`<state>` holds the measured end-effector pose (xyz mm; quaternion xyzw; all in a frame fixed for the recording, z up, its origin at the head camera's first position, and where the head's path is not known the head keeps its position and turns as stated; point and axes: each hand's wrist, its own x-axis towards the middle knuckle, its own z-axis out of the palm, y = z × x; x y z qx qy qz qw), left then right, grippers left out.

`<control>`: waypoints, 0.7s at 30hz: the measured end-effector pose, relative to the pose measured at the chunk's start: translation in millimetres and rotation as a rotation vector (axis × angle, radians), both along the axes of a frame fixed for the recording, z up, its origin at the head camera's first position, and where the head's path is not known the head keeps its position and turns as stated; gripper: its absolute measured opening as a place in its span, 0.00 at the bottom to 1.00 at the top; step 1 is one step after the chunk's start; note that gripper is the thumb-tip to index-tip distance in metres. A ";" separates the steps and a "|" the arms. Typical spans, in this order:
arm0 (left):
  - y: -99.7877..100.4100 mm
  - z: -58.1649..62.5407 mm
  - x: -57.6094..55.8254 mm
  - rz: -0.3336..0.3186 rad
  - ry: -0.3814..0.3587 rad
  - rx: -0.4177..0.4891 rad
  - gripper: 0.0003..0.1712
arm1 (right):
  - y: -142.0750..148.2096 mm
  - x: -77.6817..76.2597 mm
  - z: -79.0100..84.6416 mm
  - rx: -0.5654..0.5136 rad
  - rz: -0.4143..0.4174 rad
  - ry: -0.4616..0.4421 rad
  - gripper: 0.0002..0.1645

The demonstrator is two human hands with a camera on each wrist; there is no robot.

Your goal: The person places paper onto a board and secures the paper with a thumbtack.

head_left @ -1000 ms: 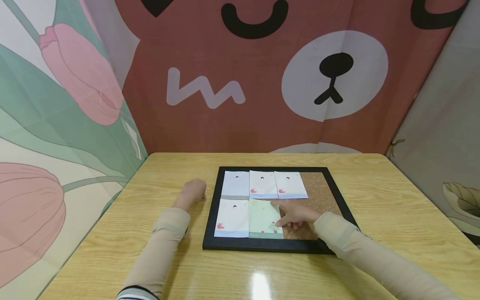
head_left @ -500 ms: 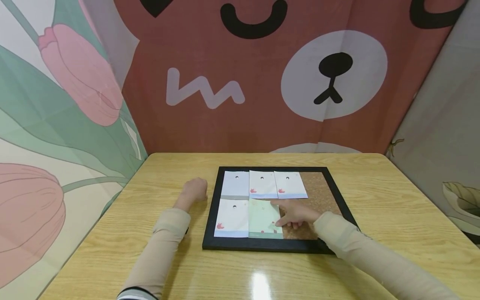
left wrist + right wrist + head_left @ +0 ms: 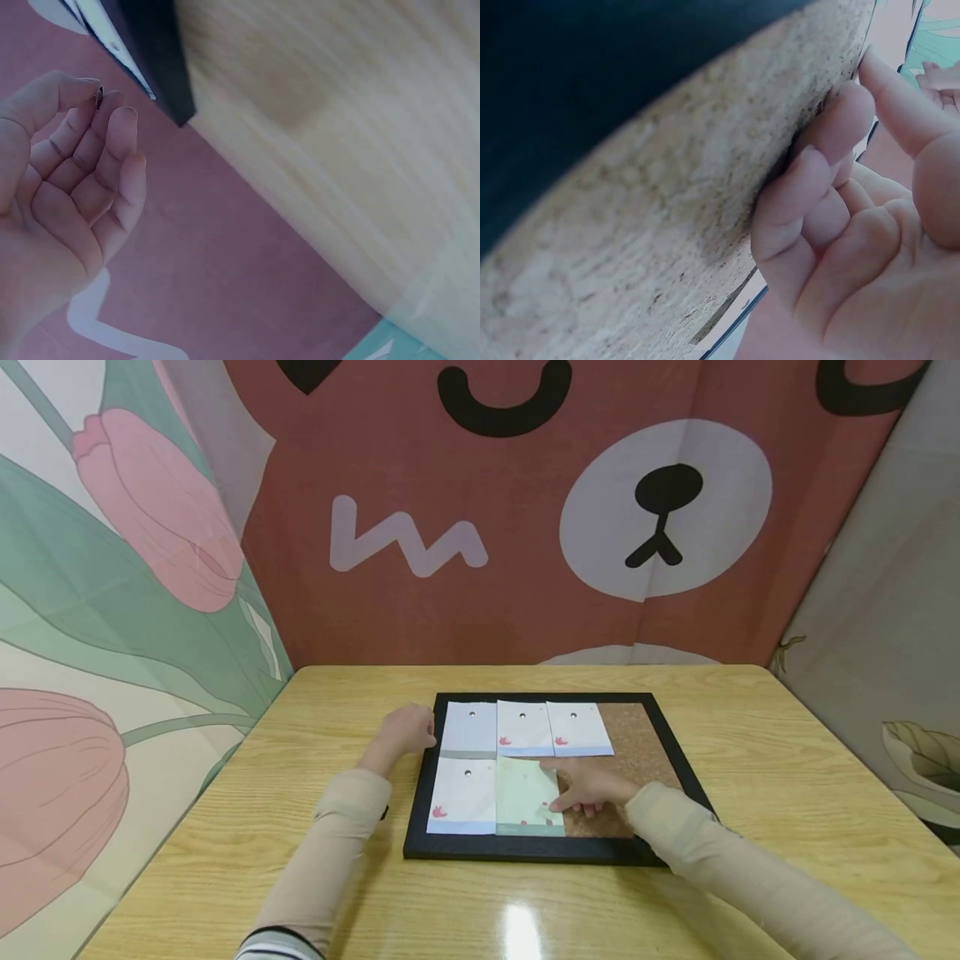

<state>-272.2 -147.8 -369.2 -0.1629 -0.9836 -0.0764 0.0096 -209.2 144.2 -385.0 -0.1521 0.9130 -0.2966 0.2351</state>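
A pale green note sheet (image 3: 517, 793) lies on the framed cork board (image 3: 637, 735), in the lower row beside a white sheet. My right hand (image 3: 588, 783) presses its right side with index finger and thumb, the other fingers bent against the cork. Level with the board's left edge, my left hand (image 3: 405, 731) is raised. In the left wrist view, its thumb and index finger pinch a small thumbtack (image 3: 99, 97), dark and seen edge-on. No tack shows on the green sheet; my right hand covers part of it.
Three sheets form the board's upper row, among them a bluish sheet (image 3: 470, 731). Each, like the lower white sheet (image 3: 462, 797), bears a silver tack. The black frame (image 3: 525, 847) rests on a wooden table (image 3: 360, 893) before a patterned cloth (image 3: 450, 610).
My left hand has moved right and slightly away from me, to the frame's left edge. The right hand stays in place on the green sheet.
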 end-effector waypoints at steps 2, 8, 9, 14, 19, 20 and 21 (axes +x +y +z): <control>4.2 2.1 -1.0 -0.029 -0.004 0.024 0.11 | -0.1 0.2 -0.4 -0.004 0.000 0.002 0.42; 18.6 9.9 -2.9 -0.103 -0.037 0.103 0.05 | 0.4 0.1 -1.8 -0.010 0.007 0.020 0.42; 21.1 11.3 -3.0 -0.109 -0.040 0.102 0.05 | 0.5 0.0 -2.0 -0.009 0.009 0.021 0.42; 31.1 16.7 -2.4 -0.122 -0.067 0.075 0.06 | 0.4 -0.5 -2.4 -0.007 0.014 0.026 0.42; 37.5 19.5 -2.1 -0.134 -0.076 0.065 0.05 | 0.5 -0.7 -2.9 -0.010 0.010 0.019 0.42; 38.9 20.0 -1.8 -0.137 -0.076 0.067 0.04 | 0.5 -0.7 -2.8 -0.011 0.008 0.016 0.42; 40.3 20.6 -1.4 -0.137 -0.078 0.070 0.03 | 0.5 -0.8 -2.6 -0.011 0.004 0.013 0.42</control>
